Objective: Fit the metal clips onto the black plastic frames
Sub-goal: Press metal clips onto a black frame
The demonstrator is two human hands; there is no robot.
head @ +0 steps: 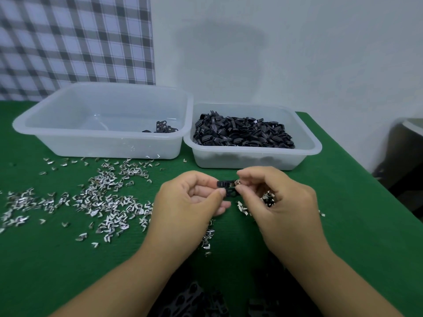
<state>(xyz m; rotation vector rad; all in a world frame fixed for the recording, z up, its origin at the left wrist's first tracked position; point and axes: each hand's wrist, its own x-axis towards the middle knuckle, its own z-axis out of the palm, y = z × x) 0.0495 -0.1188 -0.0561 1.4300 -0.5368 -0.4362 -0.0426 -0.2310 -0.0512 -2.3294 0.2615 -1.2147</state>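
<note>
A: Where is the piece in work?

B: Just below the middle of the frame. The left hand (190, 197) pinches a small black plastic frame (225, 184) between thumb and forefinger. The right hand (274, 197) meets it from the right, fingertips closed on what looks like a small bent silver metal clip (237, 182). It is tiny and blurred, so I cannot tell whether it is seated.

A: So the hands are together?

B: Yes, raised above the green cloth-covered table (343, 202), in front of the smaller translucent plastic tub (251, 154) at centre right, which is heaped with loose black frames (242, 133). The larger translucent tub (103, 145) at centre left holds only a few black pieces (163, 129) in its right corner.

A: What could go wrong from here?

B: I judge the clip could go on skewed if it is pressed at a slant. It could also spring out of the pinch and land among the scattered silver clips (103, 202) across the left half of the table, where it would be lost. If the left thumb slips, the frame could twist away. A cluster of clips (266, 199) shows under the right hand's curled fingers, and a hard push might scatter it.
</note>
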